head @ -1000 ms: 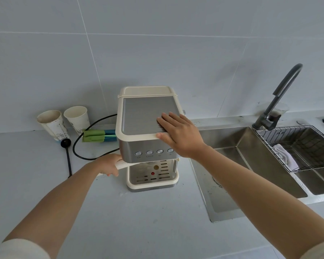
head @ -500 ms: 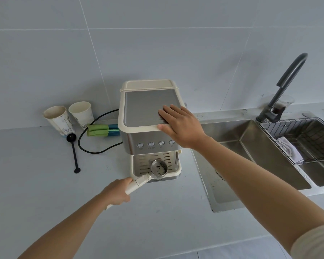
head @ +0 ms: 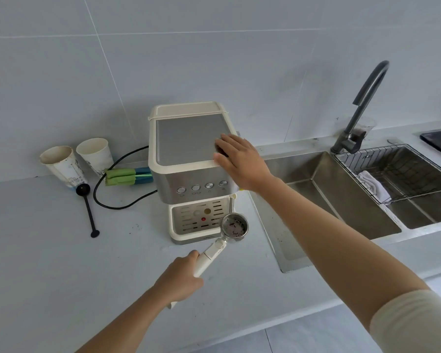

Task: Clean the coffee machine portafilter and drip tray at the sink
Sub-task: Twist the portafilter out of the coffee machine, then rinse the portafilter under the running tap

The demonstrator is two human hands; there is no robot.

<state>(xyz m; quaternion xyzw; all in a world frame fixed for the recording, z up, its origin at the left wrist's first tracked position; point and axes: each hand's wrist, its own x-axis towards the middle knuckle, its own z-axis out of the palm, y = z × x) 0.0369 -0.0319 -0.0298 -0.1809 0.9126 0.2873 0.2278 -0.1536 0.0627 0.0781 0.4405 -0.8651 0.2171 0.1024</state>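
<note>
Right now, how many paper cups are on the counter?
2. The left paper cup stands by the wall behind the black scoop; the right paper cup stands close beside it. The coffee machine could hide more behind it.

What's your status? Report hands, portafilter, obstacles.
Left hand grips portafilter handle, out of machine. Right hand flat on machine top. Nothing between portafilter and sink.

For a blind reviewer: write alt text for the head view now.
A left hand grips a portafilter by its white handle, grounds in its basket, just in front of a coffee machine on whose top the right hand rests flat. A steel sink lies to the right, two paper cups and a black scoop to the left.
</note>
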